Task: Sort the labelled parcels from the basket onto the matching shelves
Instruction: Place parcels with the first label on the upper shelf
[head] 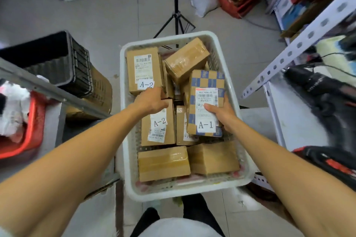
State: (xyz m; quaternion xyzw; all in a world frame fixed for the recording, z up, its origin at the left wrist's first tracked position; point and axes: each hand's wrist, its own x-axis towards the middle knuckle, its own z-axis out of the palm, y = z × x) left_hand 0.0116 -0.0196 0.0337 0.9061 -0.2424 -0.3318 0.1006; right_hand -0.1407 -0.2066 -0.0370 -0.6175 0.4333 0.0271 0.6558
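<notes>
A white plastic basket (123, 102) on the floor holds several cardboard parcels. My right hand (223, 113) grips a blue-checked parcel labelled A-1 (207, 82), thumb on its white label, held tilted above the others. My left hand (152, 100) curls over the near end of a brown parcel labelled A-2 (143, 69) at the basket's back left. A second A-2 parcel (158, 127) lies just under that hand. Plain taped parcels (163, 163) fill the basket's near side, and another plain one (185, 58) lies tilted at the back.
Grey metal shelving (300, 44) stands to the right with dark tools on it. To the left sit another shelf rail (48, 86), a black crate (63, 61) and a red tray (32, 127). A black tripod (176, 15) stands behind the basket.
</notes>
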